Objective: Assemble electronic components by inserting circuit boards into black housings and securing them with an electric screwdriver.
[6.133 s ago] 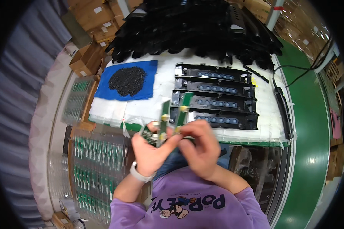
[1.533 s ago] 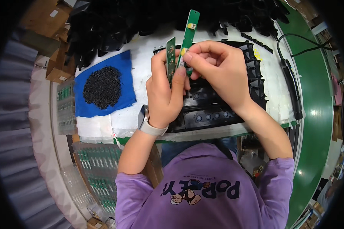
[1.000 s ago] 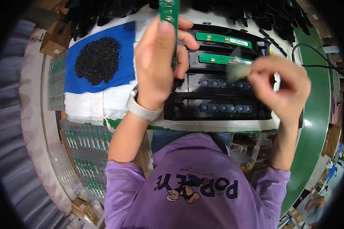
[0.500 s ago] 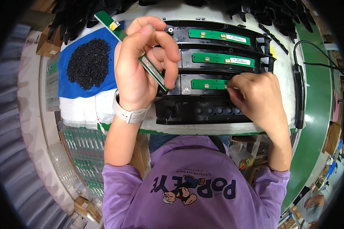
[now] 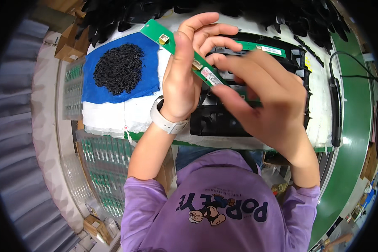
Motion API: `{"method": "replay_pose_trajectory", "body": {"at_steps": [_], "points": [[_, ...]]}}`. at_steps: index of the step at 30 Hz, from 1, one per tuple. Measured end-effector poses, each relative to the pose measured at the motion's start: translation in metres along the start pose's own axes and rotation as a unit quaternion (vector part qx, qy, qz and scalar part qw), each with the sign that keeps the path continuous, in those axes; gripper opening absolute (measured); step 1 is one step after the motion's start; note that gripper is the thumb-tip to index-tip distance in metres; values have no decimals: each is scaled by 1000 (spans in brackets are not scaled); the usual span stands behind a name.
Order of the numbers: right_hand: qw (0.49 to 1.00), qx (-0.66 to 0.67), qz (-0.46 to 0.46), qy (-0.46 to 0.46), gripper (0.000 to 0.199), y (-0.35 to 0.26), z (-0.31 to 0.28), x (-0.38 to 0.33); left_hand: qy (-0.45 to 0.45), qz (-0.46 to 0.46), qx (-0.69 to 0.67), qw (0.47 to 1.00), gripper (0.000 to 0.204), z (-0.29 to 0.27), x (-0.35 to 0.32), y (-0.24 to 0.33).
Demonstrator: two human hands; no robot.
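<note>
The left hand (image 5: 185, 80) grips a long narrow green circuit board strip (image 5: 185, 54) (tilted, its upper end over the blue cloth (image 5: 92, 88) heaped with small black parts (image 5: 118, 68)). The right hand (image 5: 269, 105), blurred, pinches the strip's lower end above the black plastic housings (image 5: 216, 122).

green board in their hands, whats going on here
A person in a purple top holds a long green circuit board tilted up in the left hand. The right hand, blurred, reaches toward its lower end. Below lie black trays, one with a green board in it. A pile of small black parts sits on a blue cloth.
</note>
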State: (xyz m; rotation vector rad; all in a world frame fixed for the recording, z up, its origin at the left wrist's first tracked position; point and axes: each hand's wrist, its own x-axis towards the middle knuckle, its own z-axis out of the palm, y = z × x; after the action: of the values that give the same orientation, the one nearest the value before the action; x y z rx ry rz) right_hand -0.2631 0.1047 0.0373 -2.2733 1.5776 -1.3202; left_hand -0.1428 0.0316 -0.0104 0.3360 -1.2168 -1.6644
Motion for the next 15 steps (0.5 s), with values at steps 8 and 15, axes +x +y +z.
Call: {"method": "replay_pose_trajectory", "body": {"at_steps": [8, 15], "points": [[994, -17, -59, 88, 14, 8, 6, -5, -62, -69, 24, 995, 101, 12, -3, 9], [993, -9, -1, -117, 10, 17, -56, -71, -222, 148, -385, 884, 96, -12, 31, -20]]}}
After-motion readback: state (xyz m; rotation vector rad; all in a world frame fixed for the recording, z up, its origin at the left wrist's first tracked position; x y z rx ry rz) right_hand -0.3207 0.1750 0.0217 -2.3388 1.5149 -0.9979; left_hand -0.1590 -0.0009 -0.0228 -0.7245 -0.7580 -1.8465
